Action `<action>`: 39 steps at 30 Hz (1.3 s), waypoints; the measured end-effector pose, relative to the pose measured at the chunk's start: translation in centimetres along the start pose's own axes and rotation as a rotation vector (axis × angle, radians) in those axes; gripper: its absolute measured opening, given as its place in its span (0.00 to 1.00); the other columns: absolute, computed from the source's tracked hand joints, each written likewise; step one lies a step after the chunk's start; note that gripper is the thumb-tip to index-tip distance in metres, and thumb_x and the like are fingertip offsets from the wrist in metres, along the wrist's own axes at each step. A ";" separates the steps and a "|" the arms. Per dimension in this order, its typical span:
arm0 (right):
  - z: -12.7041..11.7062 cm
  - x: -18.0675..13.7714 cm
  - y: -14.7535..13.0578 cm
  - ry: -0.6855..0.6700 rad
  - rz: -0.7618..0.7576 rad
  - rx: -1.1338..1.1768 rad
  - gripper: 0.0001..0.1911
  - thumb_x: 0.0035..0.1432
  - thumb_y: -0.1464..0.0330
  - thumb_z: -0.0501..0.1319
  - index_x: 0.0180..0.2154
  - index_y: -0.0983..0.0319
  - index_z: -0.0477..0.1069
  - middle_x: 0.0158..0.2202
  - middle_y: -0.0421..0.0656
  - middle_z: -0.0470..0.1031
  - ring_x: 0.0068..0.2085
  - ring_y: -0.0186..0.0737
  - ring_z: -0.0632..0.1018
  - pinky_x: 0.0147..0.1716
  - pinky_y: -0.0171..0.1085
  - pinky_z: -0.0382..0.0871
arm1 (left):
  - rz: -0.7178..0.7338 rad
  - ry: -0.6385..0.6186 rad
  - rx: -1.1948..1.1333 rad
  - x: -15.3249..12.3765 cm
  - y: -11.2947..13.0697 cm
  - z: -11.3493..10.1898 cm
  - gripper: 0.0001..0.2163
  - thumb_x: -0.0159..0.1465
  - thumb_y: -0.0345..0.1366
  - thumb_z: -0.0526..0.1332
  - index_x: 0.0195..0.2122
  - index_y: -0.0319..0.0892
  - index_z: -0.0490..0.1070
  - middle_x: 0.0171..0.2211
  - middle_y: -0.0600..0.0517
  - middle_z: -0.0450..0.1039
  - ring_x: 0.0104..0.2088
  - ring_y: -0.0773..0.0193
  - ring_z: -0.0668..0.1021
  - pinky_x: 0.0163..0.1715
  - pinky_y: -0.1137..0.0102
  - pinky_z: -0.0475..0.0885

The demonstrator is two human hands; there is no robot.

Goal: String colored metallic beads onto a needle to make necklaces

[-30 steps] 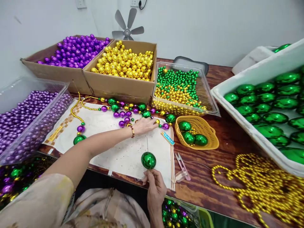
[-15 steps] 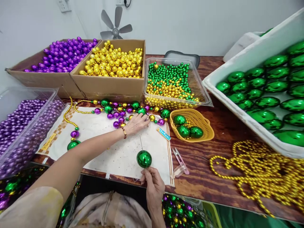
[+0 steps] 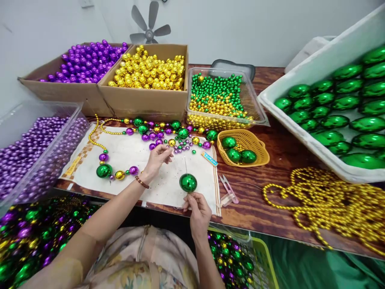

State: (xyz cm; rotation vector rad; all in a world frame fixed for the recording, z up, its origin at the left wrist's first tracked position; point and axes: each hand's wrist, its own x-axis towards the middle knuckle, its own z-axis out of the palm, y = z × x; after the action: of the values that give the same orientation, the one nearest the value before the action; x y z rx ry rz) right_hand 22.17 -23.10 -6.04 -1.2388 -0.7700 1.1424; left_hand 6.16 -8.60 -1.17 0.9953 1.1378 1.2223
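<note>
My right hand point(image 3: 199, 208) is closed at the table's front edge, thumb and finger pinched just under a large shiny green bead point(image 3: 188, 183). A thin needle point(image 3: 185, 163) stands up out of the bead's top; the end in my fingers is hidden. My left hand point(image 3: 159, 159) hovers over the white cloth point(image 3: 162, 182) with fingertips pinched together; whatever they hold is too small to make out. Beyond it lie loose small purple beads point(image 3: 180, 149) and a strung line of green, purple and gold beads point(image 3: 141, 129), whose near end has a big green bead point(image 3: 104, 171).
Boxes of purple balls point(image 3: 90, 60) and gold balls point(image 3: 147, 70) stand behind. A clear tub point(image 3: 264, 116), a yellow basket point(image 3: 261, 158) and a foam box of green beads point(image 3: 270, 98) are right. Pink-handled snips point(image 3: 230, 192) and gold bead strands point(image 3: 327, 204) lie nearer; purple beads point(image 3: 33, 156) fill a left tub.
My left hand has drawn back from the small beads toward me and left, its fingers now pinched. My right hand keeps the green bead and needle upright. The view has shifted slightly.
</note>
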 end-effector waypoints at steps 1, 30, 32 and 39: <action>0.1 0.0 -0.2 0.003 -0.003 -0.002 0.14 0.58 0.58 0.66 0.30 0.63 0.72 0.25 0.39 0.74 0.21 0.31 0.72 0.21 0.32 0.68 | -0.092 -0.014 -0.159 -1.1 0.2 -0.4 0.16 0.58 0.47 0.71 0.34 0.42 0.70 0.29 0.54 0.74 0.24 0.71 0.74 0.26 0.75 0.68; 2.8 -4.7 -6.7 -0.042 0.014 -0.176 0.12 0.58 0.62 0.68 0.28 0.63 0.74 0.21 0.37 0.72 0.19 0.29 0.71 0.20 0.29 0.65 | -0.426 -0.155 -0.984 -4.3 4.9 -1.0 0.11 0.57 0.34 0.74 0.33 0.38 0.73 0.29 0.55 0.74 0.25 0.70 0.77 0.30 0.71 0.77; 2.7 -5.0 -7.1 -0.001 0.012 -0.201 0.12 0.58 0.62 0.68 0.27 0.63 0.74 0.21 0.36 0.72 0.19 0.29 0.71 0.20 0.29 0.65 | -0.438 -0.200 -0.994 -4.2 4.9 -0.4 0.12 0.55 0.34 0.75 0.34 0.38 0.72 0.29 0.55 0.74 0.25 0.70 0.78 0.30 0.71 0.77; 3.3 -5.7 -6.8 0.104 0.052 -0.240 0.12 0.57 0.62 0.69 0.27 0.62 0.73 0.22 0.37 0.73 0.19 0.29 0.70 0.21 0.30 0.64 | -0.498 -0.227 -1.056 -4.0 4.3 -0.3 0.12 0.56 0.33 0.74 0.34 0.37 0.72 0.29 0.56 0.73 0.24 0.71 0.78 0.29 0.72 0.77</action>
State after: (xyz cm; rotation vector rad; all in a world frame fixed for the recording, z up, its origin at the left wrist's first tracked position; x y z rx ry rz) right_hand 19.07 -27.11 2.01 -1.5137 -0.8177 1.0399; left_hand 5.13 -12.15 3.41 0.0255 0.3813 1.0390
